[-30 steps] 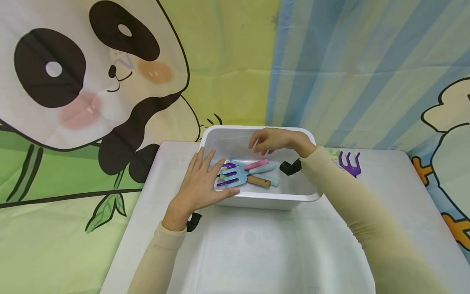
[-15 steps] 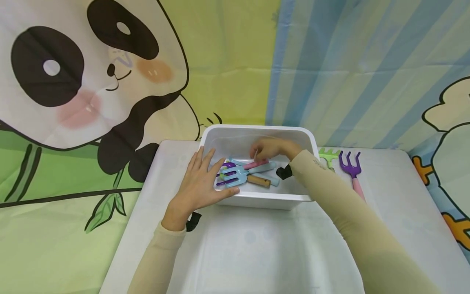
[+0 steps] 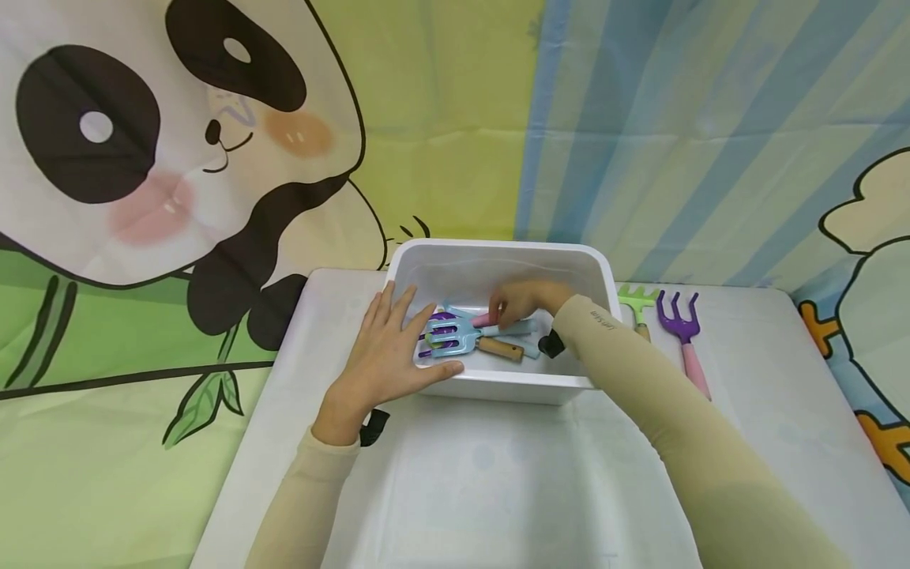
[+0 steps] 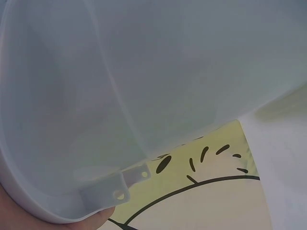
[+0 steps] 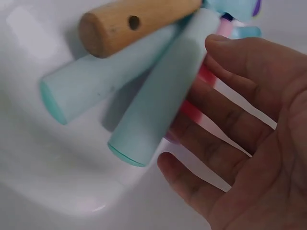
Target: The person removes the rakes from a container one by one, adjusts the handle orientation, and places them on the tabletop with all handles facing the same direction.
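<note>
Smooth, slender pink handle (image 3: 482,320): inside the white plastic rectangular tub (image 3: 512,390) on the white desk (image 3: 483,474), at the fingers of my right hand (image 3: 522,302).
Long axis: roughly left to right, just behind the thick pale-blue cylindrical handle (image 5: 163,91).
Right hand: the nearer of my hands; fingers bent at the pink handle, but whether they grip it I cannot tell.
Left hand (image 3: 384,356): fingers spread over the tub's left end, thumb at its near rim.
Beige sleeve (image 3: 640,371), right arm: small dark lettering, perhaps "Let's Slim"; I read no brand elsewhere.

L hand (image 3: 382,352) splayed, R fingers (image 5: 228,113) bent
</note>
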Demonstrator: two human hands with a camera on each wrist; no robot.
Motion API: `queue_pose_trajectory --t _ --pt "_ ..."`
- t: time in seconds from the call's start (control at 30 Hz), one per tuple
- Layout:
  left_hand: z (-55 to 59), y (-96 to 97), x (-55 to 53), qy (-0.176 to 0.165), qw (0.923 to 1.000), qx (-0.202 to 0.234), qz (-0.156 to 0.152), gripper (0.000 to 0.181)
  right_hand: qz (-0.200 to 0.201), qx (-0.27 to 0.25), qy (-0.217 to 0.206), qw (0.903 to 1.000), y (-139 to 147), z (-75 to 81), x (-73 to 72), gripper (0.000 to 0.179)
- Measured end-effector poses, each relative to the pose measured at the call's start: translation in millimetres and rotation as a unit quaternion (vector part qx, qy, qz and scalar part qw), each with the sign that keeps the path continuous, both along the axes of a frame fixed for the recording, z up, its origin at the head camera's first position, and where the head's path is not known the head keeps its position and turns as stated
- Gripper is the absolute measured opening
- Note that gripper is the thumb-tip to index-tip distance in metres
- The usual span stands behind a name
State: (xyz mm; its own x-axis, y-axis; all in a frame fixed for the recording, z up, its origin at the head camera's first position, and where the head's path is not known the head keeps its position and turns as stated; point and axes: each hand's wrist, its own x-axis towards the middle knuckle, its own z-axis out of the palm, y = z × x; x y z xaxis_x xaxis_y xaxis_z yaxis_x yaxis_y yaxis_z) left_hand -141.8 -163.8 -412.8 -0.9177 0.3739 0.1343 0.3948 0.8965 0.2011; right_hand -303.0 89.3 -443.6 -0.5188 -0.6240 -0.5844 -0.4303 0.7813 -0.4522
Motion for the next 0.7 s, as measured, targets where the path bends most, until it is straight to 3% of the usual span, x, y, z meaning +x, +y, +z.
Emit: queue_pose_trajectory --t 0.33,0.7 --pt "1.5 0.1 -0.5 -0.002 1.0 -0.002 -0.001 0.107 -0.002 0.02 -0.011 0.9997 -5.9 -8.3 6.6 0.028" --pt "0.9 -0.1 0.4 0.002 1.0 -0.003 -0.005 0.107 -0.064 0.049 -0.064 0.9947 -2.3 1.8 7.3 0.051"
